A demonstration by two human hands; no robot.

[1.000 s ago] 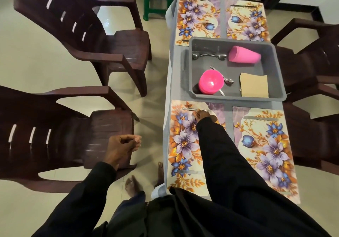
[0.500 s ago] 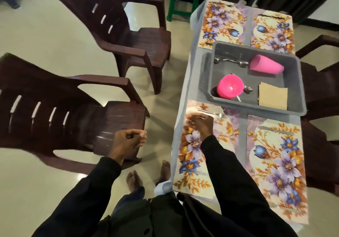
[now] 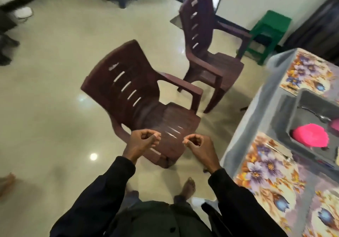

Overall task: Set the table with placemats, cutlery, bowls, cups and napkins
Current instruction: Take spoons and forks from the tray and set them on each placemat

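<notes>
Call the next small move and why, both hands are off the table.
Probably grasp the near chair and shift it: left hand and right hand hover over its seat, fingers curled, holding nothing. The fork already lies on the near placemat; the pink bowl waits in the grey bin.

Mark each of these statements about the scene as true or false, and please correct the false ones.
1. The left hand and the right hand hold nothing. True.
2. The fork lies inside the bin. False: it lies on the placemat, beside the bin.
3. The bowl sits in the bin. True.
4. The stool is red. False: it is green.
5. The right hand rests on the table. False: both hands are off the table, in front of the chair.
</notes>
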